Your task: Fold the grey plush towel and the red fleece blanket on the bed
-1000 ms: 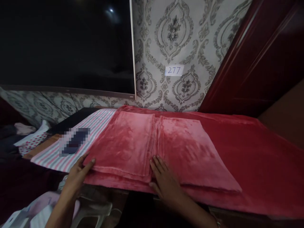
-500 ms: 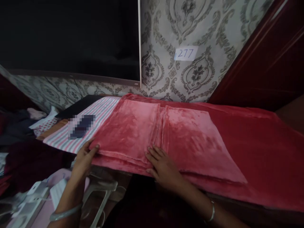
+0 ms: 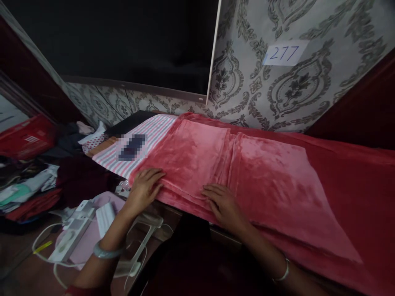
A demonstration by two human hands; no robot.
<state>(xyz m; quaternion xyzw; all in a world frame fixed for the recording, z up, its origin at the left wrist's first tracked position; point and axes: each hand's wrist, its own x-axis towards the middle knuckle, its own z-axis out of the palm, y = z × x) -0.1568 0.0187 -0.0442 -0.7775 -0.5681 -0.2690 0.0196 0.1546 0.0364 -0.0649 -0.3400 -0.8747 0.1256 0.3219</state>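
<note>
A red plush blanket [image 3: 197, 154], folded in layers, lies along the table, with a second folded panel [image 3: 274, 181] to the right of a seam-like gap. My left hand [image 3: 144, 189] rests at its front left corner, fingers stretched over the top layer. Lower on the same panel, my right hand [image 3: 224, 205] lies by the front edge near the gap, its fingers extended on the fabric. Neither hand grips anything that I can see. A striped cloth [image 3: 157, 127] pokes out from under the blanket's left side, with a blurred dark item [image 3: 132, 148] on it.
A large black screen [image 3: 123, 45] hangs on the patterned wall, beside a paper marked 277 [image 3: 285, 53]. At the lower left are a white power strip [image 3: 74, 232] with cables and a pink stool-like surface [image 3: 92, 242]. Piled clothes [image 3: 33, 189] and a red basket [image 3: 29, 137] stand further left.
The view has turned left, so the scene sits further right. My left hand has moved from the blanket's corner edge onto its top, fingers now flatter. My right hand stays near the gap.
</note>
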